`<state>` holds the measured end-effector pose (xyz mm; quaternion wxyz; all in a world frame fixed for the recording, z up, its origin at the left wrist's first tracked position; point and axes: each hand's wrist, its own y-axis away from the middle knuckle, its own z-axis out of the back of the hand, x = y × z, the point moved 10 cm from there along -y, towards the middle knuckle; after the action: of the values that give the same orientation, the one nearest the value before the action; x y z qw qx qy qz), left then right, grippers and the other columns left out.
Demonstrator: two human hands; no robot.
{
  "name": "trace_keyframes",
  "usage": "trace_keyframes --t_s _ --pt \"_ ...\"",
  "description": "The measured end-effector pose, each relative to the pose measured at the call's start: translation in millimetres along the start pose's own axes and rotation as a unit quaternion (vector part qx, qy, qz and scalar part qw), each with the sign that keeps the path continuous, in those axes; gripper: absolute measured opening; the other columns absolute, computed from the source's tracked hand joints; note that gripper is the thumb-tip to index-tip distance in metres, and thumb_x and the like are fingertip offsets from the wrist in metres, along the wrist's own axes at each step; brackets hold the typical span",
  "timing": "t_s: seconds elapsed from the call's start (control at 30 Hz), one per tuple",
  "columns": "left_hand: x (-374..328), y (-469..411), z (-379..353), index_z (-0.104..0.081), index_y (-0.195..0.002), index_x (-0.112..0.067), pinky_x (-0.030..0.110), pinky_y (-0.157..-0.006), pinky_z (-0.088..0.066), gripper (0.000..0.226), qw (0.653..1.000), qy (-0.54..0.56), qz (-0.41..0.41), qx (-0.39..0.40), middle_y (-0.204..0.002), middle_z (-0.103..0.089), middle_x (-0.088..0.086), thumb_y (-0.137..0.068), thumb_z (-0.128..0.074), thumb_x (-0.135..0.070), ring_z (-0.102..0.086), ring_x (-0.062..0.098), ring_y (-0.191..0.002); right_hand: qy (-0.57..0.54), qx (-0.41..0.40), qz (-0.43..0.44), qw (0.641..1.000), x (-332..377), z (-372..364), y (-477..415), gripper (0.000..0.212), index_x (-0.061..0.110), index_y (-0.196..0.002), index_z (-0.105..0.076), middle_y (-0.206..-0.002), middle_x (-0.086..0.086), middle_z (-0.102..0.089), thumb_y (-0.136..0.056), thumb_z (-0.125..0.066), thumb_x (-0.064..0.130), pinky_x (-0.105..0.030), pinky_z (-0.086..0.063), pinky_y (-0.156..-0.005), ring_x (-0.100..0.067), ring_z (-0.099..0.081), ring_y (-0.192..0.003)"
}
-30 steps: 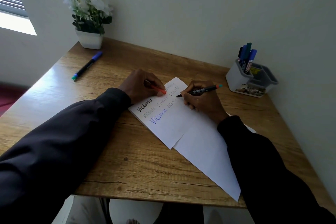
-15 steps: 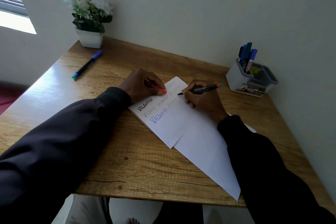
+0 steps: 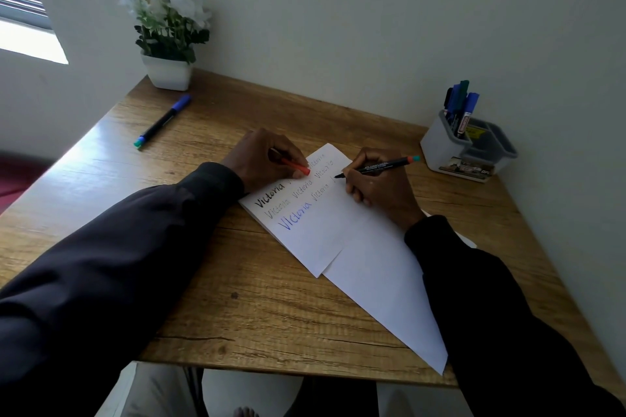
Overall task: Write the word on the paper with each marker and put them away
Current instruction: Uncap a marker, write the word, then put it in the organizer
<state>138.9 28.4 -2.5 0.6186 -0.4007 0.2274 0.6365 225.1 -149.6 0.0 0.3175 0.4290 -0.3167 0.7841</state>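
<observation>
Two hands on the paper (image 3: 332, 234): right hand (image 3: 379, 189) grips a black marker (image 3: 379, 166), tip at the sheet; left hand (image 3: 264, 159) pinches its red cap (image 3: 296, 166), pointing four o'clock.

Table: your wooden desk (image 3: 257, 308), set against the wall.
Far left corner: white flower pot (image 3: 168, 73).
Left side: a capped marker (image 3: 162, 121), lying loose.
Centre: two overlapping paper sheets (image 3: 342, 240).
Far right: your grey pen holder (image 3: 440, 151), markers upright inside.
</observation>
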Motion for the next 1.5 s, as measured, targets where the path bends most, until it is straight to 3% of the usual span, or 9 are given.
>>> trace_keyframes --t_s 0.4,0.63,0.83,1.5 --pt "-2 -1 0 -0.079 -0.094 -0.021 0.004 -0.074 -0.050 0.017 1.000 -0.001 -0.007 0.002 -0.101 -0.072 -0.011 -0.078 -0.082 -0.023 -0.065 -0.005 -0.089 0.005 0.027 0.010 1.000 6 -5 3 0.015 -0.007 -0.080 -0.065 -0.065 -0.017 -0.067 -0.092 -0.071 0.001 -0.018 -0.040 -0.040 -0.014 -0.056 -0.043" --pt "-1 -1 -1 -0.079 -0.094 -0.021 0.003 -0.072 -0.049 0.016 1.000 -0.002 -0.003 0.006 -0.101 -0.072 -0.012 -0.078 -0.081 -0.023 -0.065 -0.005 -0.089 -0.002 0.008 -0.007 1.000 1 -1 0 0.030 0.011 -0.065 -0.060 -0.056 -0.014 -0.063 -0.087 -0.067 -0.009 -0.017 -0.037 -0.038 -0.011 -0.053 -0.037" --pt "-1 0 0 -0.079 -0.093 -0.021 0.007 -0.074 -0.052 0.016 1.000 0.009 0.002 0.003 -0.099 -0.073 -0.011 -0.078 -0.082 -0.021 -0.065 -0.003 -0.088 -0.015 -0.005 -0.012 1.000 -2 3 0 0.029 0.018 -0.068 -0.062 -0.060 -0.010 -0.067 -0.091 -0.068 0.000 -0.022 -0.040 -0.039 -0.020 -0.057 -0.042" --pt "2 0 -1 -0.078 -0.093 -0.022 0.006 -0.071 -0.051 0.015 1.000 0.010 0.009 0.004 -0.099 -0.073 -0.012 -0.078 -0.082 -0.022 -0.067 -0.001 -0.087 0.009 -0.003 -0.007 1.000 -1 -1 0 0.018 0.010 -0.076 -0.067 -0.064 -0.013 -0.068 -0.093 -0.070 0.006 -0.024 -0.042 -0.040 -0.021 -0.059 -0.046"
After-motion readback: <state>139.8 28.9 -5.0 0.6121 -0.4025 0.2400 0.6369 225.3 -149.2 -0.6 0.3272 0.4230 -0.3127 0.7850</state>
